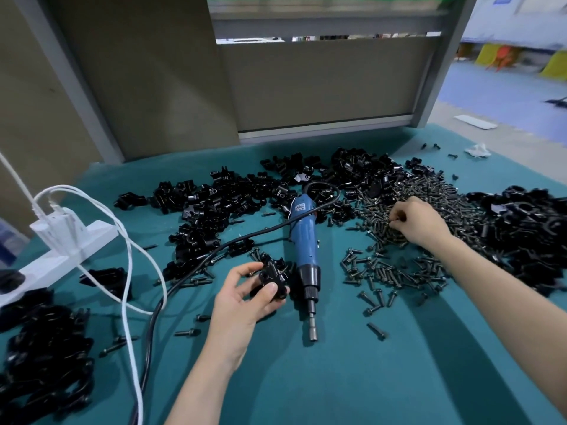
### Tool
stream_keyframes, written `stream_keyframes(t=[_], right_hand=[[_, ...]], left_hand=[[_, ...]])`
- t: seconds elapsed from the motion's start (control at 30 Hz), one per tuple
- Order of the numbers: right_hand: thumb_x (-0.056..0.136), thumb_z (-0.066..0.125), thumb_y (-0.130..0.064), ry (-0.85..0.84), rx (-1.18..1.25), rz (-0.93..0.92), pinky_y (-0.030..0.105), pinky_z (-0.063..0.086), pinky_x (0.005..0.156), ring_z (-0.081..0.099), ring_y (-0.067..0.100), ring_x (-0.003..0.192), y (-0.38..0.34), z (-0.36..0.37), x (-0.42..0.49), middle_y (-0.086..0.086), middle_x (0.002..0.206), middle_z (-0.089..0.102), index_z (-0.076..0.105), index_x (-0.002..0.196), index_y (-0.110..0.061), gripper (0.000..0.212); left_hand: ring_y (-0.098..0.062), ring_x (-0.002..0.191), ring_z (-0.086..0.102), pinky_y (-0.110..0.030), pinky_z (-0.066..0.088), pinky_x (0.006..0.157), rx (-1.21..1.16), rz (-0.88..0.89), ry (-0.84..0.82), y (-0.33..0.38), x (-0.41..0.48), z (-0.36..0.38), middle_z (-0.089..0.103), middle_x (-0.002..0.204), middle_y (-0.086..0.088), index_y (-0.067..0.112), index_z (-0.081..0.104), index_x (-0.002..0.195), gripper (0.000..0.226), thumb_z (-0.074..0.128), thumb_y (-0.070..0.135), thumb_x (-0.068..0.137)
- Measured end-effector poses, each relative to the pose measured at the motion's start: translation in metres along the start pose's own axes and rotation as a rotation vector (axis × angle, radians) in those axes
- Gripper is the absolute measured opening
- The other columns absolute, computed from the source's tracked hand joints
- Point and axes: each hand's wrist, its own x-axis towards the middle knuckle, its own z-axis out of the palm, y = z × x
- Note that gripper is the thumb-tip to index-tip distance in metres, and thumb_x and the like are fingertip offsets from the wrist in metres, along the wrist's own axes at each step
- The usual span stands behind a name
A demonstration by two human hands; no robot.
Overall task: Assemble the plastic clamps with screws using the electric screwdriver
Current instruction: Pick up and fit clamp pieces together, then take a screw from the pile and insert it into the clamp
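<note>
My left hand (242,297) grips a black plastic clamp (271,279) just above the green table, thumb across its front. The blue electric screwdriver (302,240) lies flat right beside it, bit pointing toward me, with no hand on it. My right hand (417,220) reaches into the big pile of dark screws (429,194) at the right, its fingertips curled and pinching at screws there. More loose screws (389,273) lie scattered between the pile and the screwdriver.
Heaps of black clamp parts (214,204) cover the back of the table, with more at the far right (527,228) and near left (46,357). A white power strip (61,250) with white cables sits at the left. The screwdriver's black cord (171,289) runs toward me.
</note>
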Motion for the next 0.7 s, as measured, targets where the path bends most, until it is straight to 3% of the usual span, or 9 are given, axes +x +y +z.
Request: stream_keyframes(t=[0.1,0.2,0.33,0.43,0.53,0.7], right_hand=[[0.092,0.063,-0.012,0.145,0.248,0.055,0.034,0.050,0.076,0.060,0.025,0.080,-0.005,-0.005,-0.001,0.008,0.090,0.065,0.062,0.094,-0.013,0.003],[0.091,0.064,-0.008,0.159,0.401,0.048,0.032,0.051,0.073,0.063,0.022,0.076,-0.019,-0.012,-0.005,0.004,0.078,0.068,0.063,0.095,-0.014,0.008],[0.089,0.066,-0.005,0.060,0.523,0.043,0.028,0.052,0.064,0.061,0.017,0.065,-0.039,-0.025,-0.017,0.003,0.073,0.069,0.072,0.092,-0.011,0.009],[0.089,0.067,-0.008,-0.053,0.559,-0.011,0.037,0.055,0.068,0.067,0.025,0.073,-0.065,-0.037,-0.032,0.002,0.074,0.072,0.075,0.091,-0.016,0.011],[0.084,0.071,-0.006,-0.169,0.642,-0.131,0.021,0.055,0.064,0.070,0.015,0.068,-0.098,-0.044,-0.060,0.001,0.069,0.072,0.073,0.085,-0.015,0.009],[0.079,0.075,-0.005,-0.315,0.634,-0.376,0.017,0.053,0.073,0.069,0.008,0.067,-0.151,-0.028,-0.111,-0.004,0.068,0.073,0.072,0.078,-0.022,0.018]], left_hand=[[-0.037,0.090,0.071,-0.031,0.059,0.071,0.017,0.004,-0.010,0.000,0.000,-0.001,0.073,0.103,-0.014,0.011,0.056,0.111,0.035,0.068,0.001,0.080],[-0.035,0.091,0.072,-0.031,0.059,0.072,0.022,0.005,-0.021,0.001,0.000,0.000,0.073,0.103,-0.012,0.012,0.057,0.113,0.046,0.072,0.012,0.070],[-0.034,0.091,0.072,-0.029,0.058,0.074,0.063,0.012,-0.018,0.000,0.000,-0.001,0.073,0.104,-0.011,0.012,0.061,0.108,0.031,0.069,0.001,0.081],[-0.032,0.090,0.072,-0.027,0.058,0.074,0.155,0.017,0.001,-0.001,-0.001,0.000,0.075,0.101,-0.005,0.017,0.065,0.104,0.028,0.067,-0.004,0.085],[-0.031,0.089,0.072,-0.033,0.059,0.079,0.225,0.021,0.004,-0.002,-0.002,0.001,0.074,0.103,-0.002,0.029,0.069,0.096,0.032,0.070,0.000,0.085],[-0.021,0.081,0.072,-0.031,0.058,0.078,0.247,0.044,-0.016,-0.002,-0.003,0.004,0.074,0.101,0.000,0.034,0.070,0.091,0.033,0.074,0.005,0.077]])
